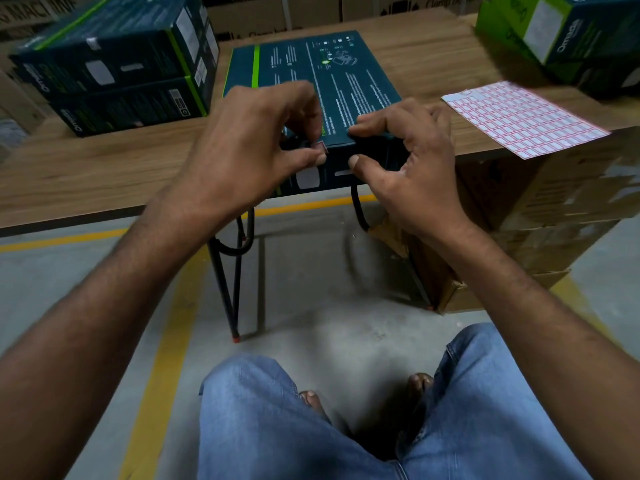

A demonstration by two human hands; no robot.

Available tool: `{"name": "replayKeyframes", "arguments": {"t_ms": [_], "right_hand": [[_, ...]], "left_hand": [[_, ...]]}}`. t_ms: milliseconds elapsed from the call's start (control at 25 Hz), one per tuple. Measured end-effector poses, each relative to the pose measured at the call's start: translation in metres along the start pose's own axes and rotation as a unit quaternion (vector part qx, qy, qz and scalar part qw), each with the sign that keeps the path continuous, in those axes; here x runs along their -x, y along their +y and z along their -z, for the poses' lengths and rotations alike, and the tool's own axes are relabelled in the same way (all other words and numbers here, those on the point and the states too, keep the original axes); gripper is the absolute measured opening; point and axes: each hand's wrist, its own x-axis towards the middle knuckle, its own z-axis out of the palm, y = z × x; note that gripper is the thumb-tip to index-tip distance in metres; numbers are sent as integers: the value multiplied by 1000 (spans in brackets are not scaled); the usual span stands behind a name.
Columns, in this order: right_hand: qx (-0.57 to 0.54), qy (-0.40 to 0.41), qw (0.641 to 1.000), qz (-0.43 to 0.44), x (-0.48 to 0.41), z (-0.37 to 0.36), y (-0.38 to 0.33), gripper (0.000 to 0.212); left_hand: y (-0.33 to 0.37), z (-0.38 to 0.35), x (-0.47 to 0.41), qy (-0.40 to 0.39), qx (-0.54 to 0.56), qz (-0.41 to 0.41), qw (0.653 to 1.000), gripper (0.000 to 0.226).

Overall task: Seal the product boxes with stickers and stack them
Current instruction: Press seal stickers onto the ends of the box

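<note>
The dark product box [311, 71] lies flat at the near edge of the table [86, 174]. The left hand [256, 133] has its grip closed on a small pink sticker [320, 147] (thumb and forefinger pinching it) right at the box's near top edge. The right hand [412, 157] clamps its grip on that same edge, forefinger on top and thumb on the front face; a sticker sheet [519, 123] lies to the right, two stacked boxes [114, 74] to the left.

Open tabletop [86, 174] lies at near left, and a bare strip runs between the middle box [311, 64] and the stacked boxes [114, 74] beside it. The left hand [256, 133] and right hand [415, 161] crowd the middle box's near edge. At right, a sticker sheet [523, 123] and more boxes [561, 36] take up the surface.
</note>
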Motion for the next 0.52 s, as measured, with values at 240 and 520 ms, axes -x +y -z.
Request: {"name": "replayKeyframes", "arguments": {"t_ms": [240, 520], "right_hand": [[19, 16, 1000, -1, 2, -2, -4, 25], [46, 23, 998, 36, 8, -3, 3, 29]], "left_hand": [[-9, -12, 13, 54, 11, -38, 998, 17], [-10, -21, 20, 90, 8, -45, 995, 22]]}}
